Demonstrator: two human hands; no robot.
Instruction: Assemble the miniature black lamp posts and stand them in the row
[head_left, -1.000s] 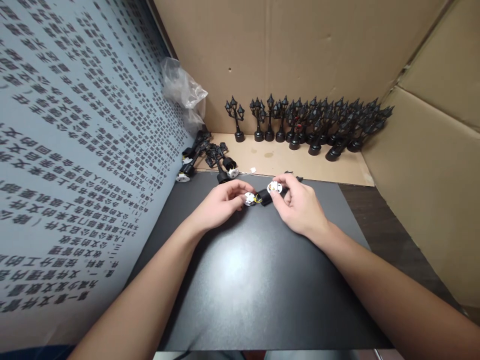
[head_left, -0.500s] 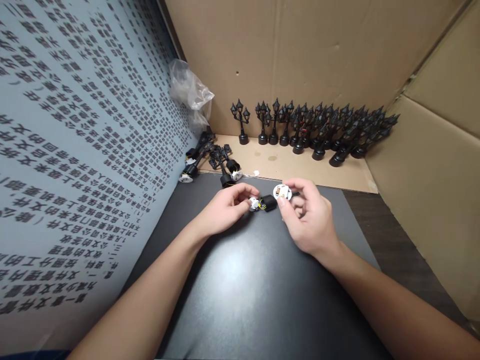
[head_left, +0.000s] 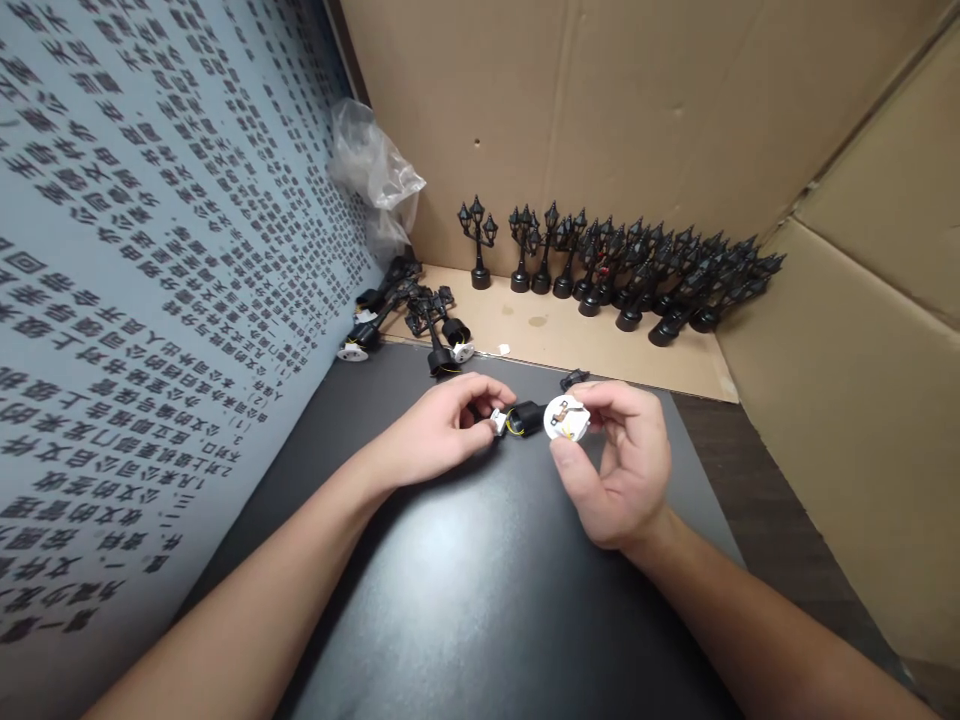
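White disc [head_left: 566,417] sits pinched in the right hand [head_left: 619,470], above the bench [head_left: 480,600] centre. Black base [head_left: 527,417] lies just left of it, axis left-right; the left hand [head_left: 442,428] grips a small white connector [head_left: 499,421].

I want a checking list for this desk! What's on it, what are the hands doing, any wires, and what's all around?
Surface: black mat, glossy, over a dark table.
Job's things: white round disc in the right hand; small white piece in the left hand; black base between them.
Clutter: lying lamp parts; crumpled plastic bag.
Grips: both hands pinch their pieces.
Cables: thin yellow wire at the black base.
Surroundings: row of standing toy street lamps; cardboard walls; printed sheet on the left.
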